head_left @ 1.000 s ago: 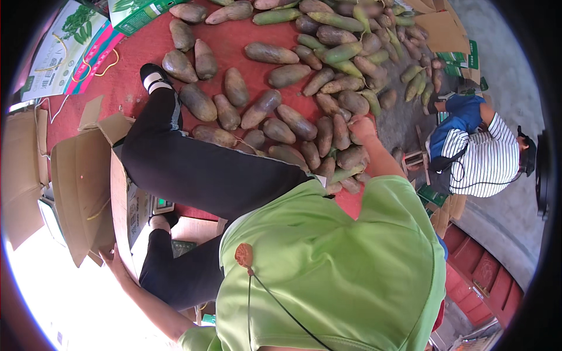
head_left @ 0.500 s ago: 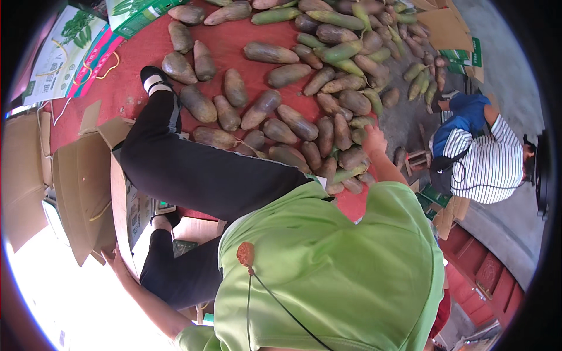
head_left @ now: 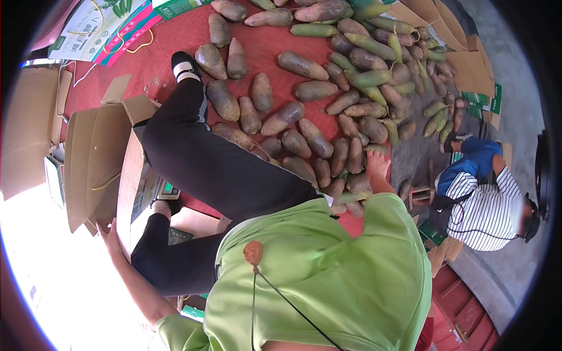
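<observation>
My right hand (head_left: 377,166) reaches to the near right side of a big spread of radishes (head_left: 283,118), purple-brown and green. Its fingers are bent over the end of a greenish radish (head_left: 377,150), whose far part shows past them. At the lower left, my left hand (head_left: 106,229) grips the edge of an open cardboard box (head_left: 124,202), its fingers partly hidden there. The box stands with flaps spread beside my bent legs. Inside or behind it, a scale (head_left: 168,188) with a lit green display partly shows.
Radishes lie on a red sheet (head_left: 170,35) around my outstretched foot. Printed cartons (head_left: 108,29) stand at the far left. On the right, another person (head_left: 483,202) in a striped shirt sits low beside a small wooden stool (head_left: 420,197). More open cartons (head_left: 471,70) stand at the far right.
The whole view has turned, shifting the radishes rightward and the other person lower. My right hand has come over the greenish radish's end. My left hand stays at the box edge.
</observation>
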